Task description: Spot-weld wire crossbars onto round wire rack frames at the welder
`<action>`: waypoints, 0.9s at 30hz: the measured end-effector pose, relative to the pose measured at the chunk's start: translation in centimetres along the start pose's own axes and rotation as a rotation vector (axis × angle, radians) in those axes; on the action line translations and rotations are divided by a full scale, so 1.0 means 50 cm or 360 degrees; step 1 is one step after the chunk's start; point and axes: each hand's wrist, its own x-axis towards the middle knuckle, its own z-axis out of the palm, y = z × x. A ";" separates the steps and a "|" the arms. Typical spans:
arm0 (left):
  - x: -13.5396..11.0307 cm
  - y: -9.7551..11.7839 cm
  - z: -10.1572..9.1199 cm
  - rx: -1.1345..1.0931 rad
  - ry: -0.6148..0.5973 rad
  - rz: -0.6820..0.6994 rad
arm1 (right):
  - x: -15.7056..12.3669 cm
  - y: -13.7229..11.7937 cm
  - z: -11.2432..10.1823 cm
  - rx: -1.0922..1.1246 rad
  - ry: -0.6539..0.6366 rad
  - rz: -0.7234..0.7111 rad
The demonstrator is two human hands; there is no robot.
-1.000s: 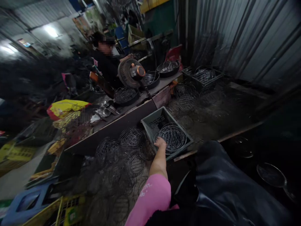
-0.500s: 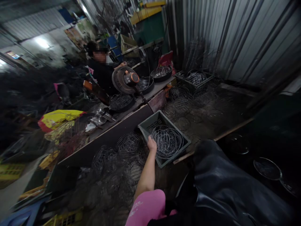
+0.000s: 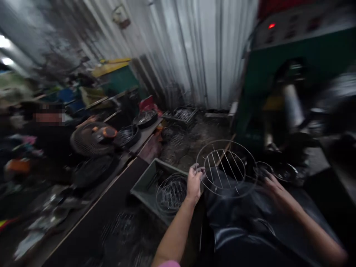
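My left hand is closed on the left rim of a round wire rack, which has two rings and several straight bars across the inner one. The rack is held up over my dark, shiny apron. Close to the rack's right side, my right hand is smeared by motion. A thin metal ring shows by its fingertips, but whether the fingers hold it is unclear. Left of the rack, a grey-green plastic crate contains a pile of similar wire racks.
A fan and dark round pans stand on the bench to the left, with another person behind. At right is a green machine with a red light. More wire pieces lie below the crate, and corrugated metal walls the back.
The view has swung right. My left hand has moved from the crate and now holds a wire rack in front of me. My right hand has come into view.
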 end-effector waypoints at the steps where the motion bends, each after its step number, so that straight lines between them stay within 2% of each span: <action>1: -0.018 -0.011 0.035 0.0005 -0.0140 -0.0060 | -0.010 0.001 -0.010 0.0195 -0.0010 0.0029; 4: -0.046 -0.035 0.117 0.0118 -0.0447 -0.0193 | -0.045 0.013 -0.079 0.0502 0.0154 0.0148; 6: -0.041 -0.048 0.167 0.0253 -0.0535 -0.0254 | -0.068 0.029 -0.140 0.0614 0.0237 0.0211; 8: -0.031 -0.065 0.220 0.0327 -0.0619 -0.0279 | -0.085 0.049 -0.199 0.0707 0.0213 0.0210; 11: -0.027 -0.102 0.292 0.0219 -0.0892 -0.0313 | -0.091 0.080 -0.271 0.0707 0.0170 0.0154; 13: -0.037 -0.136 0.326 0.0163 -0.0967 -0.0288 | -0.076 0.094 -0.312 0.0543 0.0180 0.0201; 16: -0.058 -0.190 0.350 0.0228 -0.0779 -0.0203 | -0.031 0.078 -0.375 -0.0177 0.0305 0.0293; 18: -0.069 -0.218 0.353 0.0319 -0.0731 -0.0247 | 0.008 0.025 -0.412 -0.0796 0.0525 0.0099; 19: -0.073 -0.228 0.353 0.0373 -0.0736 -0.0275 | 0.027 -0.015 -0.426 -0.1059 0.0678 -0.0097; 21: -0.078 -0.237 0.350 0.0453 -0.0802 -0.0294 | 0.065 -0.114 -0.443 -0.1434 0.1014 -0.0520; 23: -0.080 -0.236 0.347 0.0498 -0.0886 -0.0273 | 0.103 -0.224 -0.447 -0.1813 0.1366 -0.0809; 25: -0.078 -0.231 0.345 0.0531 -0.0916 -0.0258 | 0.143 -0.323 -0.443 -0.2137 0.1482 -0.0973; 27: -0.074 -0.229 0.344 0.0614 -0.0875 -0.0353 | 0.184 -0.397 -0.438 -0.2372 0.1494 -0.0984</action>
